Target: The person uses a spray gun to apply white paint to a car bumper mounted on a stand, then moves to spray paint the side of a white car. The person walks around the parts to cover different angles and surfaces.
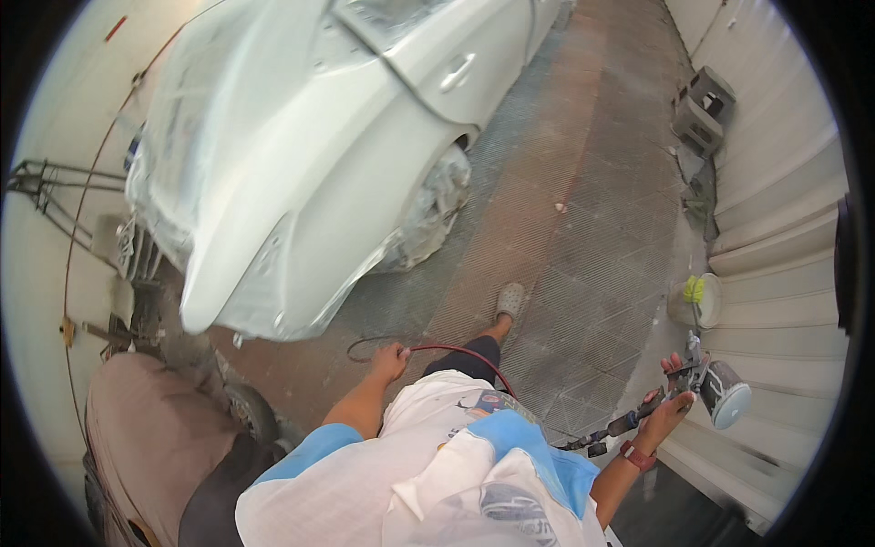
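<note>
My right hand point(669, 421), a red watch on its wrist, is closed around a spray gun point(692, 376) held out to the right, near the corrugated wall. The gun carries a dark cup with a pale round lid point(732, 407), tilted sideways. Closed on a thin red air hose point(448, 347), my left hand point(390, 363) is in front of my body. The hose curves past my waist on the right, and a dark loop of it hangs beyond the hand. Ahead on the left stands a white car point(365, 137), its wheel and windows wrapped in clear plastic sheeting point(432, 217).
A white bucket point(696, 301) with a yellow-green item at its rim stands by the corrugated wall point(775, 219). Farther along are grey step stools point(706, 109). At the lower left a brown cover point(155, 447) drapes something beside a tyre point(251, 410). A metal frame point(68, 187) sticks out behind the car.
</note>
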{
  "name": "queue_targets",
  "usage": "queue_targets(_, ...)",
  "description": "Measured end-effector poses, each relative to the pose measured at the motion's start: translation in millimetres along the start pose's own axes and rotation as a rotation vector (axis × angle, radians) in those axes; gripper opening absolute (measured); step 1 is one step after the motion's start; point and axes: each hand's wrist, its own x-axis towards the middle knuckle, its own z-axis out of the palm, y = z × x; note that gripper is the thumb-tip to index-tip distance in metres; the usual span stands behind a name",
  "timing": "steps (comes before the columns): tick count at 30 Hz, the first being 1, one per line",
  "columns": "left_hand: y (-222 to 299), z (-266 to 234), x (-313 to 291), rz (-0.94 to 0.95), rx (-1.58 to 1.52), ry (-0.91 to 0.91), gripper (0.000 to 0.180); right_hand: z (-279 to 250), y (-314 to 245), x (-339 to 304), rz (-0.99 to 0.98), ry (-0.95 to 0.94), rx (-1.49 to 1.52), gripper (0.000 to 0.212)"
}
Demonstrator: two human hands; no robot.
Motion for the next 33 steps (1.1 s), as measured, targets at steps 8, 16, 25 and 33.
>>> queue_targets(8,206,-34,141,0.008,0.087,-0.202,0.054,-39,-16,181,-0.002,0.302,-0.013,0.108)
queue_targets(16,422,-124,288,0.21,0.051,-0.34,0.068,-57,-75,349,-0.071,0.57,0.016,0.095)
queue_targets(25,605,-210,464,0.195,0.0,-0.322,0.061,17,-32,625,0.061,0.676,0.08,0.09)
queue_targets(33,771,-272,549,0.118,-0.014,-0.129,0.052,124,-60,892,0.042,0.494,0.044,0.091)
